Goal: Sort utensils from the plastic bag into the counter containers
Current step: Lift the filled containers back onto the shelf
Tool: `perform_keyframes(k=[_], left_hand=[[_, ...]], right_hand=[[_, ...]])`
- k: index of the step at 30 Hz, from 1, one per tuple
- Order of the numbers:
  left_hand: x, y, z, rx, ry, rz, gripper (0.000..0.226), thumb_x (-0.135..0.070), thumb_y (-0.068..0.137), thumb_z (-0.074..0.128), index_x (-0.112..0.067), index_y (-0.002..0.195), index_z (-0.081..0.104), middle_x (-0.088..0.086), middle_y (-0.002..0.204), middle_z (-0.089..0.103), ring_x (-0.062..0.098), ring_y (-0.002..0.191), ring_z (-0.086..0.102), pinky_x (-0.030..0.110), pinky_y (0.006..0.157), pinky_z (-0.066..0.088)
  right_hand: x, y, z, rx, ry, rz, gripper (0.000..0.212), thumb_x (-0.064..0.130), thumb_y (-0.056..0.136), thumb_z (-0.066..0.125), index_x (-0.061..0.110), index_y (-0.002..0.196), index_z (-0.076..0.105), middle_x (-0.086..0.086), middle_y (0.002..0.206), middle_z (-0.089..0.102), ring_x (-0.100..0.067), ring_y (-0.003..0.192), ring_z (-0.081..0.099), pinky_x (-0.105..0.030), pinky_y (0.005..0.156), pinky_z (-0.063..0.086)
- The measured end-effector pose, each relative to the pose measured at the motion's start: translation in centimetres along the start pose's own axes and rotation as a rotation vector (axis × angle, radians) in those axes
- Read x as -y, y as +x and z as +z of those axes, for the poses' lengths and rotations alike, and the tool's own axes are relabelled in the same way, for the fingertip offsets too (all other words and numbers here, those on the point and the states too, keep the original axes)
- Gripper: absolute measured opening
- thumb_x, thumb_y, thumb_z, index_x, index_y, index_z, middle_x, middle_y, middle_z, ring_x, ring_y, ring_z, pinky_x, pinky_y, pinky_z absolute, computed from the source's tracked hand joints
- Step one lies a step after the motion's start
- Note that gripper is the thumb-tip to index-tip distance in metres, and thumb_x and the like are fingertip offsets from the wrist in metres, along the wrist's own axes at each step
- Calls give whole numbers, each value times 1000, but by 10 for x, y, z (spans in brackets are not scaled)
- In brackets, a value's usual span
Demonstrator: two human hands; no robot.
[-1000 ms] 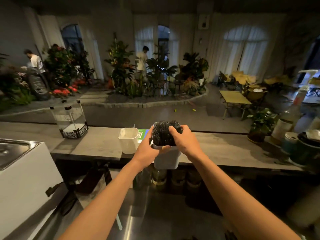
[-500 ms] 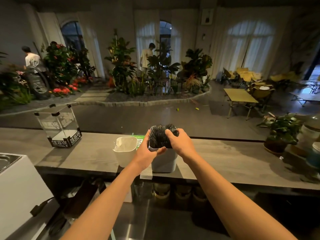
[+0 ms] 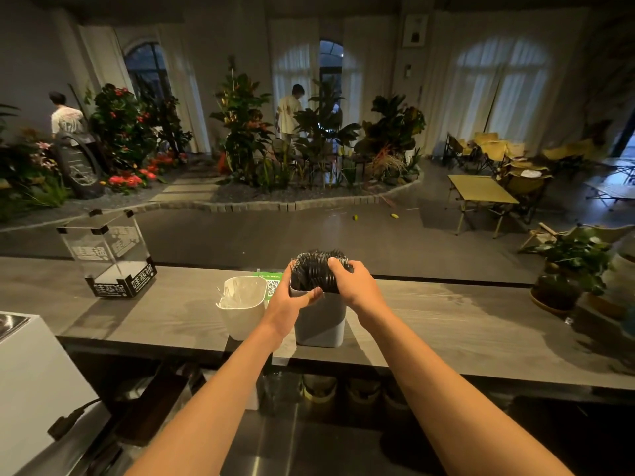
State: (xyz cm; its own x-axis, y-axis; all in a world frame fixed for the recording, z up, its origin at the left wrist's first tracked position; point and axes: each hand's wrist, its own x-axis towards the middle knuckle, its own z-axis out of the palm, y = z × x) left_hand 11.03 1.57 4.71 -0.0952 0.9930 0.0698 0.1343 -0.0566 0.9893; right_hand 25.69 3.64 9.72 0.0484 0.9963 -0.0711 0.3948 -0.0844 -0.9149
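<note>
A tight bundle of black plastic utensils (image 3: 314,274) stands in a pale grey container (image 3: 321,322) on the grey counter (image 3: 446,324). My left hand (image 3: 292,302) grips the container's left rim and the side of the bundle, thumb across the front. My right hand (image 3: 354,285) lies over the bundle's top right, fingers curled on it. To the left stands a white container (image 3: 242,307) with a few clear thin utensils inside. No plastic bag is in view.
A clear acrylic box (image 3: 110,255) with black printed base stands at the counter's left. A green QR sign (image 3: 271,285) sits behind the containers. Potted plants (image 3: 563,273) crowd the right end. A white appliance (image 3: 31,383) is at lower left. Two people stand among far plants.
The bundle sits a little lower in the grey container, with both hands still on it. My view has shifted slightly to the left.
</note>
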Motion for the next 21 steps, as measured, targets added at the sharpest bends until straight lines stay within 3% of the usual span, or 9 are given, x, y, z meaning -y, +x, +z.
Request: perform_keyframes(k=[7,11,17,21], left_hand=[[-14,-31,9,-217,136,85,90,-30,88,76,-22,159,22,-1,163,29,19,148,27,25,109,27],[-17,-64,18,-300,240,208,89,-34,86,78,-23,157,25,-2,161,31,15,147,30,34,119,31],[-10,-132,55,-255,247,330,82,-28,86,79,-19,154,33,-2,156,36,9,144,34,31,118,34],[17,-184,93,-46,144,251,70,-37,84,76,-29,145,41,-14,141,49,0,130,48,25,106,45]], right_hand=[[-3,-26,-13,16,6,-34,58,53,97,48,12,139,48,-6,133,58,-22,116,55,-42,98,48],[-11,-55,-24,27,111,-72,51,48,99,50,13,137,48,-3,131,58,-18,114,55,-33,90,47],[-41,-114,-48,13,295,-116,25,46,100,52,25,114,52,9,108,60,-12,103,63,-32,90,54],[-91,-155,-69,-30,308,-97,26,46,100,54,27,118,55,6,115,63,-10,101,66,-31,88,55]])
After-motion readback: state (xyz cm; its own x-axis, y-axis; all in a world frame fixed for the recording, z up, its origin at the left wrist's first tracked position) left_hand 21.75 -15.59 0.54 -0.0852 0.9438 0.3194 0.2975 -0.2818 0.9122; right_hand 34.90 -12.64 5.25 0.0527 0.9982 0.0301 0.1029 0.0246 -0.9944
